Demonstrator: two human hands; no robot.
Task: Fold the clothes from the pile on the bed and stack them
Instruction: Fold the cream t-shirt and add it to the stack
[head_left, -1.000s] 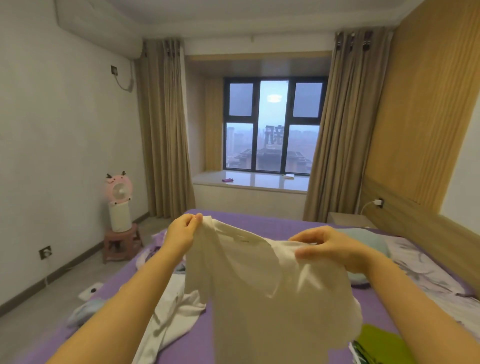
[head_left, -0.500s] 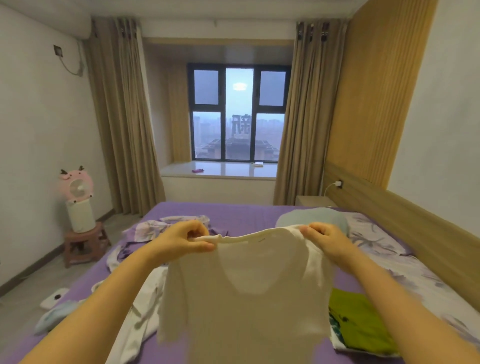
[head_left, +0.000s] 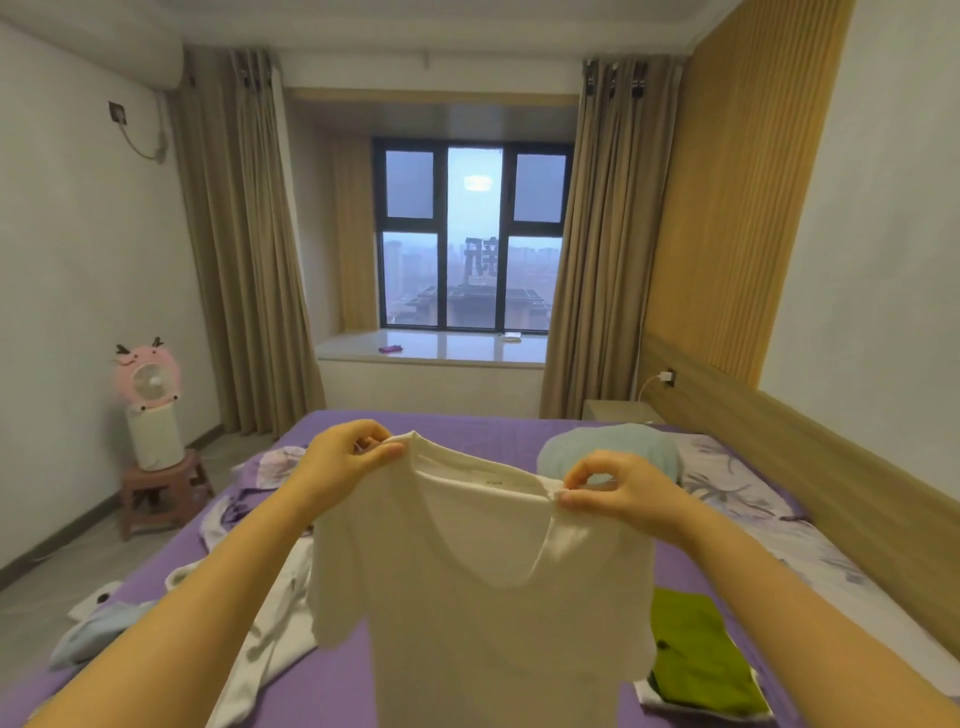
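A white T-shirt (head_left: 488, 587) hangs spread in the air above the bed (head_left: 467, 431), its neckline facing me. My left hand (head_left: 345, 457) pinches its left shoulder and my right hand (head_left: 618, 491) pinches its right shoulder, both at about the same height. Folded clothes with a green garment (head_left: 696, 660) on top lie on the bed at the lower right. Loose pale clothes (head_left: 260, 644) are strewn on the bed at the lower left, partly hidden by my left arm and the shirt.
A light blue pillow (head_left: 613, 447) and a floral pillow (head_left: 727, 483) lie by the wooden headboard (head_left: 831, 467) on the right. A pink fan (head_left: 148, 379) stands on a small stool (head_left: 161, 488) at the left wall. Window and curtains are beyond the bed.
The shirt went from bunched and twisted to opened out flat. My hands shifted to its two shoulders and moved apart, and my view swung back toward the left.
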